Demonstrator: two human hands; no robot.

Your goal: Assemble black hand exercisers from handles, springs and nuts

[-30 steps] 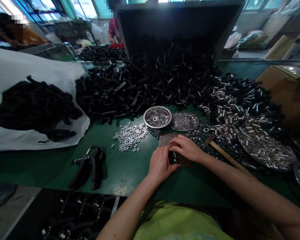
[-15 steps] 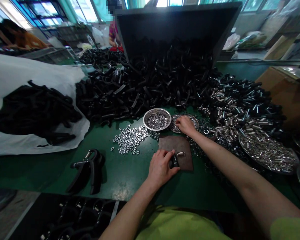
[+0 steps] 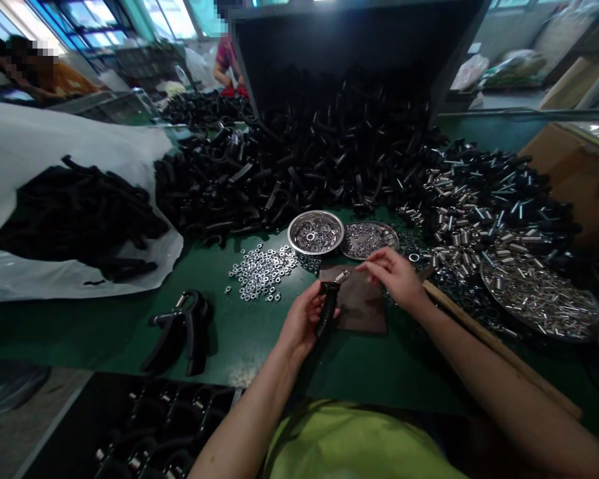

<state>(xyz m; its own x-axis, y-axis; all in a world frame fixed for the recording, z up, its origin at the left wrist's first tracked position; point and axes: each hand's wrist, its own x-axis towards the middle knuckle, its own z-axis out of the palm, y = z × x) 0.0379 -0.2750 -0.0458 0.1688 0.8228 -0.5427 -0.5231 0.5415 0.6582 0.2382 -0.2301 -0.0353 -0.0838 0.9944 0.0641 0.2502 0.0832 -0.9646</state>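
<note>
My left hand [image 3: 302, 318] is wrapped round a black curved plastic part [image 3: 327, 309], held tilted up over the near left side of a brown square pad [image 3: 362, 306]. A small silver coil spring [image 3: 341, 276] sticks out at the part's upper end. Just right of the spring is my right hand [image 3: 392, 274], thumb and forefinger brought together. Whatever is between those fingertips is too small to make out. Behind the hands stand a steel bowl [image 3: 292, 241] of small metal pieces and a shallow dish [image 3: 367, 239] of tiny parts.
Silver nuts [image 3: 262, 273] lie loose left of the bowl. Assembled black clamps [image 3: 196, 332] rest at the left. Black parts [image 3: 289, 166] are heaped behind; springs [image 3: 464, 239] and a tray of pins [image 3: 539, 293] lie right. A wooden stick [image 3: 504, 352] lies beside my right forearm.
My left hand has lifted and turned the black part up from the pad. The spring now sits at its upper end. My right hand has come back from the dish towards it.
</note>
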